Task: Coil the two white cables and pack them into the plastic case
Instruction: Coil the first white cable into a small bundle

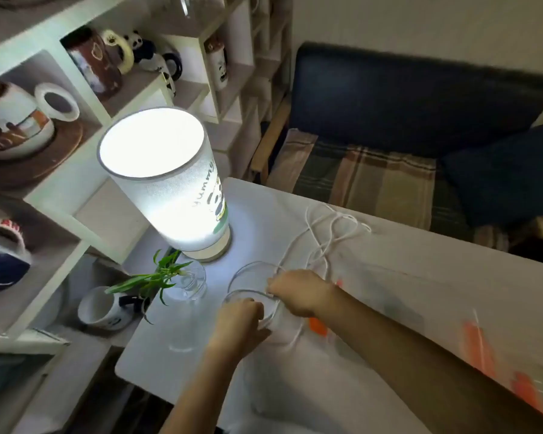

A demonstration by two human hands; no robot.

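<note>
White table (405,270) beside lit lamp (170,183). Your L hand (242,324) curls on the clear plastic case (248,277), rim blurred; your R hand (298,291) pinches tangled white cables (329,233), fingertips hidden.

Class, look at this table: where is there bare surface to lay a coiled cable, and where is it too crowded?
Bare room lies on the near left of the table, below the glass vase and beside the left hand. The far right corner, beyond the orange print, also looks free. It is crowded around the lamp, the clear plastic case, the right hand and the loose white cables.
</note>
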